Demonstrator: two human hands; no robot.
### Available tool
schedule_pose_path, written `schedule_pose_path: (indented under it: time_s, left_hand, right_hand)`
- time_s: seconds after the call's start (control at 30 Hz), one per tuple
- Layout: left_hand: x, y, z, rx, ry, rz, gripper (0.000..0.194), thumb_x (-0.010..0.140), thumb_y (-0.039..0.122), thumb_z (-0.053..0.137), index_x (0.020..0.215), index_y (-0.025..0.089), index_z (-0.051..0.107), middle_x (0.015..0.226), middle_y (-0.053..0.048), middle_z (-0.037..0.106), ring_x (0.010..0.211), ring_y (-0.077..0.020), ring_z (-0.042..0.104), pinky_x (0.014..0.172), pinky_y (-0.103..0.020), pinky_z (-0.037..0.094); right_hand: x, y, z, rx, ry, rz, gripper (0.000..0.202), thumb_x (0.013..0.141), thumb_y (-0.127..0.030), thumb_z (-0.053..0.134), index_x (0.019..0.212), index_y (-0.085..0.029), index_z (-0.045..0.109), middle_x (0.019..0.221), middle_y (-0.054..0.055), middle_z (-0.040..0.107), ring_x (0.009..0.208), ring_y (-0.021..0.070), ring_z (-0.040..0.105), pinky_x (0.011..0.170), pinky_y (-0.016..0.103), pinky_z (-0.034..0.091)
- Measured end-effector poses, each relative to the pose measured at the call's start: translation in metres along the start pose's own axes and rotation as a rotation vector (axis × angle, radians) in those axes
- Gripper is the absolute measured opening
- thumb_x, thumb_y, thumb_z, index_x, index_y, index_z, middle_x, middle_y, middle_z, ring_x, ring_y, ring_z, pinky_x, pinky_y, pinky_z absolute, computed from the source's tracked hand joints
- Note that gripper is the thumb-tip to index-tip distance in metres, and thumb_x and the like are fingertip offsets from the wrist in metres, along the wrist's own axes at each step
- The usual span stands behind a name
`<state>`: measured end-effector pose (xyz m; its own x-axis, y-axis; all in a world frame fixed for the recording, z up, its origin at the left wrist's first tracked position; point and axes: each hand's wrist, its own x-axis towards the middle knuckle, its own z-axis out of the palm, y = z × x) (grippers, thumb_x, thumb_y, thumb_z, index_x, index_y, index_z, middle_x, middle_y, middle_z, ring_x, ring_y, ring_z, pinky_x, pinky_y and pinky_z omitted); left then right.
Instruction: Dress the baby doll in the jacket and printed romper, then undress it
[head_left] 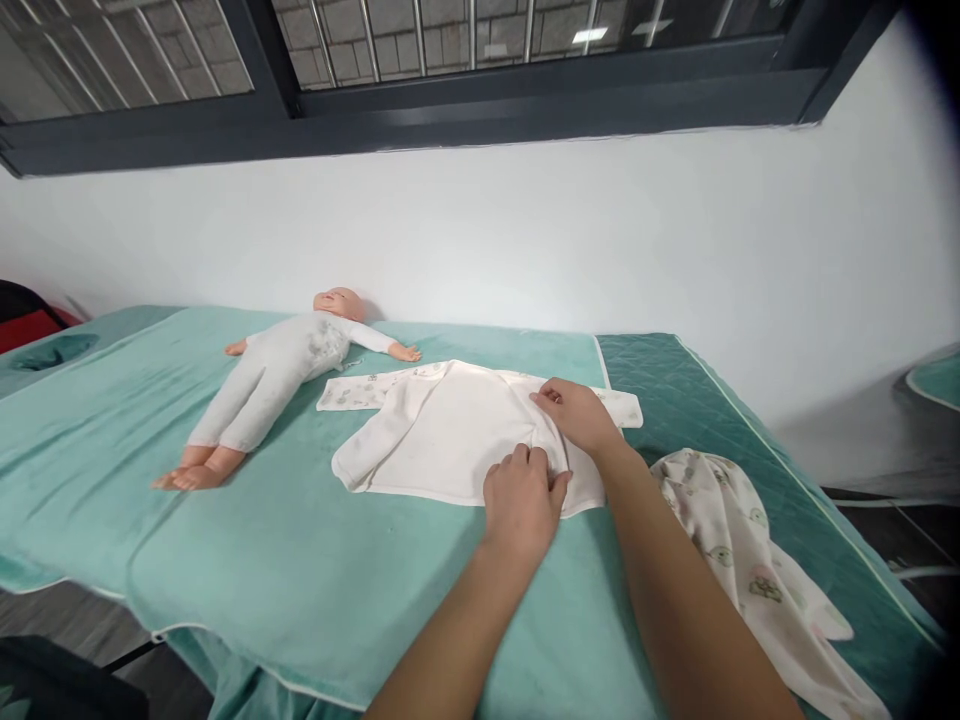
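White baby garment (442,430) flat on green bedcover (262,560), both hands (525,500) pressing it

the baby shirt (450,430) lies on the bed (300,570). left of the shirt lies the doll (277,375); right of the shirt, nearer me, the blanket (750,560); behind it, the wall (600,240).

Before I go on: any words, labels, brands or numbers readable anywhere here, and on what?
None can be read.
White baby garment under the left hand and right hand: small print near its sleeve, too blurred to tell if it is writing.
Patterned cloth: pictures only, no words.
Doll: no label showing.
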<state>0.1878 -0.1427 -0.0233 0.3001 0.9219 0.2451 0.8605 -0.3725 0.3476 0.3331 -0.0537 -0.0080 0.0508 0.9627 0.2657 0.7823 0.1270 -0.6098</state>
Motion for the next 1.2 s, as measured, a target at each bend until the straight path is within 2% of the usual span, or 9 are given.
schedule_pose_path:
  time_s: [0.1,0.2,0.43,0.6,0.7,0.83,1.0,1.1,1.2]
  left_hand:
    - [0.000,0.002,0.000,0.030,0.013,0.017,0.014,0.093,0.033,0.054,0.089,0.021,0.060,0.092,-0.003,0.064,0.083,-0.0199,0.061,0.068,-0.033,0.038]
    - [-0.001,0.000,0.000,0.016,0.007,0.040,0.016,0.095,0.025,0.047,0.087,0.021,0.061,0.089,-0.003,0.064,0.083,-0.0189,0.060,0.069,-0.033,0.039]
    - [-0.004,-0.002,0.002,-0.008,0.010,0.005,0.013,0.094,0.028,0.051,0.091,0.019,0.060,0.093,-0.004,0.063,0.084,-0.0209,0.060,0.071,-0.035,0.040]
    - [-0.006,-0.002,0.001,-0.050,0.030,-0.007,0.016,0.093,0.020,0.045,0.085,0.019,0.058,0.088,-0.004,0.062,0.080,-0.0198,0.058,0.069,-0.033,0.038]
    - [-0.007,-0.005,0.001,-0.190,0.081,-0.085,0.009,0.088,0.018,0.050,0.081,0.020,0.054,0.085,-0.003,0.059,0.073,-0.0166,0.055,0.066,-0.030,0.038]
    - [-0.007,-0.010,0.000,-0.349,0.174,-0.122,0.011,0.085,0.015,0.049,0.077,0.021,0.048,0.081,0.000,0.054,0.072,-0.0145,0.051,0.065,-0.028,0.036]
    - [-0.010,-0.009,-0.003,-0.447,0.206,-0.086,0.012,0.085,0.014,0.046,0.076,0.021,0.045,0.079,0.001,0.052,0.073,-0.0144,0.050,0.067,-0.028,0.037]
    - [-0.017,-0.010,-0.007,-0.526,0.215,-0.060,0.012,0.085,0.013,0.046,0.076,0.021,0.044,0.080,0.000,0.053,0.075,-0.0140,0.051,0.069,-0.027,0.038]
    - [-0.029,-0.026,-0.020,-0.596,0.182,-0.002,0.012,0.087,0.017,0.047,0.076,0.021,0.045,0.078,0.001,0.053,0.074,-0.0138,0.051,0.070,-0.027,0.039]
  right_hand:
    - [-0.003,-0.006,0.000,-0.122,-0.068,0.014,0.028,0.084,-0.048,0.060,0.071,-0.023,0.059,0.083,0.000,0.066,0.071,0.0159,0.055,0.062,0.028,0.033]
    - [-0.002,-0.006,0.004,-0.131,-0.073,0.020,0.020,0.083,-0.037,0.061,0.070,-0.022,0.057,0.083,0.000,0.065,0.072,0.0155,0.053,0.061,0.028,0.031]
    - [0.006,0.003,0.017,-0.041,0.050,0.067,0.024,0.090,-0.040,0.049,0.075,-0.022,0.055,0.080,0.000,0.064,0.074,0.0158,0.055,0.066,0.028,0.037]
    - [0.005,0.005,0.026,-0.014,0.094,0.054,0.026,0.092,-0.042,0.048,0.077,-0.023,0.056,0.080,0.001,0.064,0.076,0.0174,0.057,0.068,0.029,0.041]
    - [0.000,0.005,0.027,-0.034,0.127,0.014,0.026,0.095,-0.040,0.044,0.083,-0.022,0.058,0.090,0.004,0.064,0.082,0.0192,0.057,0.075,0.031,0.044]
    - [-0.020,0.005,0.020,-0.100,0.147,-0.068,0.025,0.096,-0.031,0.041,0.100,-0.019,0.063,0.107,0.010,0.064,0.105,0.0248,0.055,0.093,0.037,0.042]
    - [-0.060,0.007,0.018,-0.375,0.079,-0.162,0.041,0.100,-0.026,0.030,0.132,-0.018,0.054,0.141,0.012,0.054,0.130,0.0261,0.046,0.108,0.043,0.035]
    - [-0.078,0.014,0.023,-0.474,0.025,-0.138,0.047,0.101,-0.027,0.025,0.141,-0.019,0.047,0.151,0.010,0.046,0.140,0.0245,0.040,0.113,0.046,0.032]
    - [-0.082,0.024,0.024,-0.527,-0.045,-0.117,0.049,0.099,-0.028,0.027,0.145,-0.018,0.043,0.155,0.011,0.040,0.144,0.0249,0.034,0.115,0.048,0.031]
